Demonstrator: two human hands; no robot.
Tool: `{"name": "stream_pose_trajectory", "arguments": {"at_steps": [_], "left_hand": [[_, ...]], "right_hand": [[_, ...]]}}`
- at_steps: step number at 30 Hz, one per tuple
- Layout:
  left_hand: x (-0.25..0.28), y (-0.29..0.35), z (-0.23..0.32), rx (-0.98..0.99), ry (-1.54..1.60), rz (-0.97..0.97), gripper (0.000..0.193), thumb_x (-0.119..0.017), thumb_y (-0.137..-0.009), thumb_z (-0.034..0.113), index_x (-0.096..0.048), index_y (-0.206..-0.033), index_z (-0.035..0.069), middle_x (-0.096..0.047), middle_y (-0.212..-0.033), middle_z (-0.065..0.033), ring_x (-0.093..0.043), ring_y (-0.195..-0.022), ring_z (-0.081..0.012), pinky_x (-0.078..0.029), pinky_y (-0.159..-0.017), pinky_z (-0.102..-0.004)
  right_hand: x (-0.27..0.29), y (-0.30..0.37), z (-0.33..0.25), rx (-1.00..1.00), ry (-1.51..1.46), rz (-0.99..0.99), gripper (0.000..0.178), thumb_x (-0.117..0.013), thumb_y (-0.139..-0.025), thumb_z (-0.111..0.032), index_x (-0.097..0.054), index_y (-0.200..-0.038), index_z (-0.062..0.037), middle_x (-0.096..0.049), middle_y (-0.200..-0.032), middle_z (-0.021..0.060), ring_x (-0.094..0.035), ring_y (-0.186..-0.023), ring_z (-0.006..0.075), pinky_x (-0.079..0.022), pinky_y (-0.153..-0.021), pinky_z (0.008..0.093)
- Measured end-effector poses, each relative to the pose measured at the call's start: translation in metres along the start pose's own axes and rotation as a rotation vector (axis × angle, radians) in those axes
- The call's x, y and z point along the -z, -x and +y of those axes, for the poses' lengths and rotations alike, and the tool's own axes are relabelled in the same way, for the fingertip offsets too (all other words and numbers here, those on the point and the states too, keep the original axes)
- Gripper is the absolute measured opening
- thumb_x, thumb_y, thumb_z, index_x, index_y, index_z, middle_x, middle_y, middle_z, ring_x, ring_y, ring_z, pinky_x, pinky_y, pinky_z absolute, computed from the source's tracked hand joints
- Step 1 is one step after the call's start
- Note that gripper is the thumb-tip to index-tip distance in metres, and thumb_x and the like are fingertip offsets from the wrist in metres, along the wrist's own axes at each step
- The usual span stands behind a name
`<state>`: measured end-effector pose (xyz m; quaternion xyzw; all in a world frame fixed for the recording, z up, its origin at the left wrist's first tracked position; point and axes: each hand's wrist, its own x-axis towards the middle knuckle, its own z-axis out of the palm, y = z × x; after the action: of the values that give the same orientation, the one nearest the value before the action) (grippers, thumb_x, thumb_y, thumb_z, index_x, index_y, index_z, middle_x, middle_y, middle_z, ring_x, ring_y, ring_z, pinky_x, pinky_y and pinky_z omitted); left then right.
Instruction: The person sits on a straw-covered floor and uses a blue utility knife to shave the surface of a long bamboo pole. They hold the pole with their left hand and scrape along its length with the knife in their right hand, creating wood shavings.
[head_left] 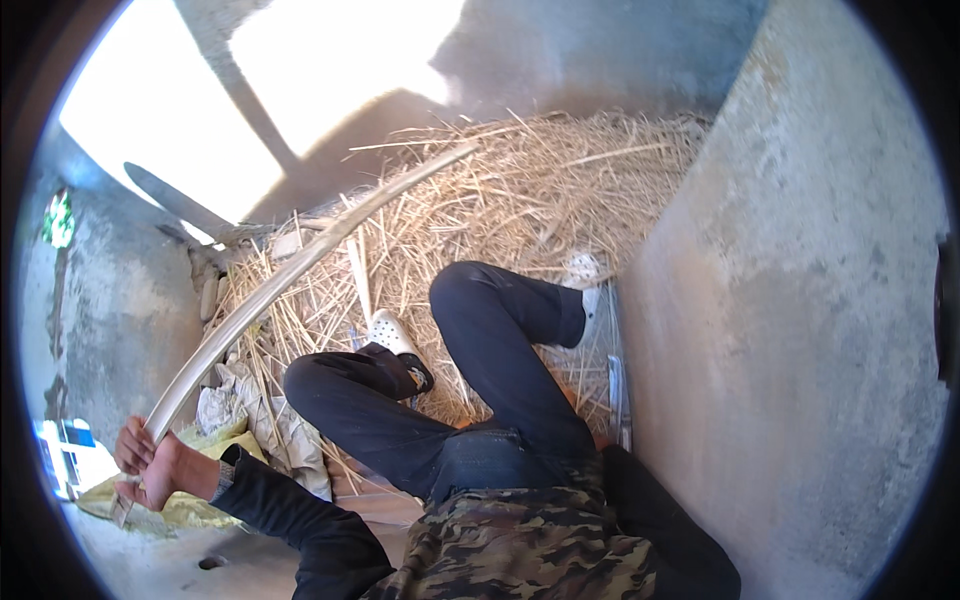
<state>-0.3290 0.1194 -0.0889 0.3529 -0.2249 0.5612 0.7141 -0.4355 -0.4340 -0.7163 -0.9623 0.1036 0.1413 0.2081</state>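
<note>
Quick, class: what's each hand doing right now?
Left hand: closed, holding a long pale strip.
Right hand: cannot be told; not clearly visible.

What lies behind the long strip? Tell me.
Behind the long strip in the left hand, straw and the grey left wall show; whatever the strip directly covers cannot be seen.

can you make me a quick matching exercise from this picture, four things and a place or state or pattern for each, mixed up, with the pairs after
1. long pale strip
2. straw
3. clog
4. top

a. dotted with small holes
b. camouflage patterned
c. held in the fingers of the left hand
d. heaped loosely

Pairs: 1-c, 2-d, 3-a, 4-b
</note>
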Motion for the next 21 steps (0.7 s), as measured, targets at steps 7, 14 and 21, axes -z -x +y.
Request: {"name": "stream_pose_trajectory", "arguments": {"at_steps": [7, 14, 21], "left_hand": [[0.013, 0.012, 0.009, 0.004, 0.071, -0.021, 0.033, -0.054, -0.076, 0.034, -0.032, -0.057, 0.017, -0.027, -0.047, 0.0028, -0.028, -0.040, -0.0119, -0.026, -0.048, -0.0290], [0.031, 0.035, -0.009, -0.052, 0.086, 0.085, 0.037, -0.059, -0.081, 0.031, -0.033, -0.059, 0.017, -0.029, -0.049, 0.0036, -0.028, -0.041, -0.0106, -0.025, -0.047, -0.0268], [0.055, 0.065, -0.004, -0.067, 0.155, 0.218, 0.036, -0.057, -0.084, 0.028, -0.033, -0.060, 0.016, -0.028, -0.051, 0.0030, -0.028, -0.043, -0.0104, -0.024, -0.047, -0.0268]], "right_hand": [[0.048, -0.022, -0.018, 0.002, 0.008, -0.047, 0.037, -0.049, -0.098, -0.037, -0.060, -0.115, -0.0056, -0.067, -0.092, 0.0116, -0.061, -0.073, 0.0257, -0.051, -0.070, 0.0390], [0.236, -0.054, -0.121, 0.095, -0.424, 0.180, 0.036, -0.047, -0.100, -0.036, -0.063, -0.108, -0.0049, -0.068, -0.088, 0.0111, -0.061, -0.071, 0.0242, -0.052, -0.069, 0.0369], [0.409, -0.110, -0.353, 0.264, -1.607, -0.379, 0.034, -0.054, -0.098, -0.038, -0.050, -0.074, -0.0140, -0.046, -0.056, -0.0005, -0.051, -0.045, 0.0144, -0.044, -0.043, 0.0360]]}}
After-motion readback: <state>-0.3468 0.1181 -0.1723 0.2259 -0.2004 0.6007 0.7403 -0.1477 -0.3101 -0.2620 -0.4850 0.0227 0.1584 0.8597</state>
